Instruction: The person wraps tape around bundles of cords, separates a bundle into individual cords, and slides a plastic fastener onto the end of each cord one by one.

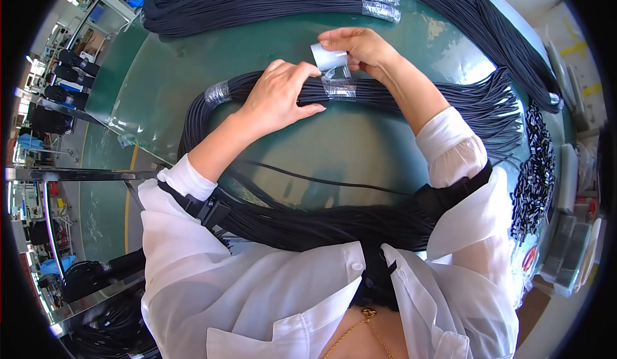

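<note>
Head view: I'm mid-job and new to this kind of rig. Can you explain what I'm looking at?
There is no machine here: a person works with two bare hands, seen from above by a wide fisheye camera on their head, so straight edges look bent. Picture left is their left. On the green table lies a black cable bundle with clear wrapped bands. More cable bundles lie along the far side. The left hand lies over the nearer bundle; the right hand holds a pale roll, apparently tape.
</note>
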Tool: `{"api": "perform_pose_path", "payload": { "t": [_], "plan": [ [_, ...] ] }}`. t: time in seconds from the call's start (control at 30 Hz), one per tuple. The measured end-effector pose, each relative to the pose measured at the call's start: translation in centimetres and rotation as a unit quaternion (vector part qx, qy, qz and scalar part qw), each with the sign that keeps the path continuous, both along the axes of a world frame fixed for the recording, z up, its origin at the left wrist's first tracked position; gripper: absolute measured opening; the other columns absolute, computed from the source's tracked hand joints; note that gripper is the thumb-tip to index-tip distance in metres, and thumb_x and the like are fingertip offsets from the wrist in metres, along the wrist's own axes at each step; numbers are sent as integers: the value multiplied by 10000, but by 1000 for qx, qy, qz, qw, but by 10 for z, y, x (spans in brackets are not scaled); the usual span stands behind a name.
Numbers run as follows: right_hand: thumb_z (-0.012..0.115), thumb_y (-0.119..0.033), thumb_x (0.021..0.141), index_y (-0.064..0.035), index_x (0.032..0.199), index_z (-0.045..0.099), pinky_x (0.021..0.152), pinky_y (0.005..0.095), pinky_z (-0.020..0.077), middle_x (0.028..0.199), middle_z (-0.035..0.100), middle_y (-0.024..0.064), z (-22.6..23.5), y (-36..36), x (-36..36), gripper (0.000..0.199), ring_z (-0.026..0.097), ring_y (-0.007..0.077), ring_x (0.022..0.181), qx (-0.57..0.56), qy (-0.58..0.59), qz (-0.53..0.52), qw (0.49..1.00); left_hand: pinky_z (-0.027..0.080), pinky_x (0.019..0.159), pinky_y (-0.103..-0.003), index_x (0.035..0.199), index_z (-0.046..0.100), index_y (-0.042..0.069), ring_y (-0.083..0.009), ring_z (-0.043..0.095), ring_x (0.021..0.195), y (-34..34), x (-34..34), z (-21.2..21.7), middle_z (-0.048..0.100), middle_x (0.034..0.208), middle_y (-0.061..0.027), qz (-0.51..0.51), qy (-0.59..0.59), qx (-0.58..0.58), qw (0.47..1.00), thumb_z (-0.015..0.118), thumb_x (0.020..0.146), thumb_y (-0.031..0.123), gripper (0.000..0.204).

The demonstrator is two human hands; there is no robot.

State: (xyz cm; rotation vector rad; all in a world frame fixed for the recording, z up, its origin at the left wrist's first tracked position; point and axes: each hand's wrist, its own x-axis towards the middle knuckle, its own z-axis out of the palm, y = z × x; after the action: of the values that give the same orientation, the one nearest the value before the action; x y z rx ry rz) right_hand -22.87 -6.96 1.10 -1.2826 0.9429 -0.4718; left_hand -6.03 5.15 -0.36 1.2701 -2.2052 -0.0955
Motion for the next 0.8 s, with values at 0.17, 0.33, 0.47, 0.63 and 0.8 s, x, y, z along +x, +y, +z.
{"api": "perform_pose_path", "payload": {
  "t": [0.17, 0.33, 0.47, 0.63, 0.8],
  "plan": [
    [645, -70, 795, -43, 1070, 616, 665, 187, 442, 879, 653, 48, 17, 35, 13, 278, 575, 77, 762, -188, -70, -38, 979, 449, 785, -383, 1000, 510, 39, -299, 589, 857, -2, 4, -2, 606, 909, -110, 33, 31, 50, 998, 771, 654, 209, 466],
    [615, 11, 807, -39, 1094, 553, 625, 162, 415, 889, 642, 26, 42, 102, -22, 297, 536, 30, 721, -224, -138, 21, 965, 471, 735, -387, 941, 498, 19, -307, 603, 821, -4, 6, 7, 615, 866, -127, 69, 58, 66, 994, 772, 655, 207, 438],
    [606, -10, 827, -47, 1057, 573, 571, 143, 375, 852, 627, -8, 22, 137, -60, 235, 470, -18, 650, -221, 27, 93, 971, 484, 712, -368, 938, 504, 12, -307, 617, 794, -20, 13, 18, 622, 831, -142, 12, 117, 109, 987, 774, 653, 210, 440],
    [610, -50, 821, -47, 937, 619, 571, 223, 438, 865, 650, 66, -28, 84, -49, 116, 580, 104, 631, -423, 132, -21, 896, 480, 715, -360, 924, 509, 19, -295, 615, 799, -26, 7, 49, 620, 842, -138, 33, 122, 173, 977, 771, 662, 216, 419],
    [621, -139, 812, -43, 905, 637, 631, 335, 481, 868, 645, 150, -10, 104, -45, 135, 627, 291, 720, -512, 233, 8, 827, 469, 767, -360, 916, 501, 24, -283, 601, 839, -9, 6, 32, 610, 878, -124, 34, 84, 131, 987, 772, 661, 179, 403]
  ]
}}
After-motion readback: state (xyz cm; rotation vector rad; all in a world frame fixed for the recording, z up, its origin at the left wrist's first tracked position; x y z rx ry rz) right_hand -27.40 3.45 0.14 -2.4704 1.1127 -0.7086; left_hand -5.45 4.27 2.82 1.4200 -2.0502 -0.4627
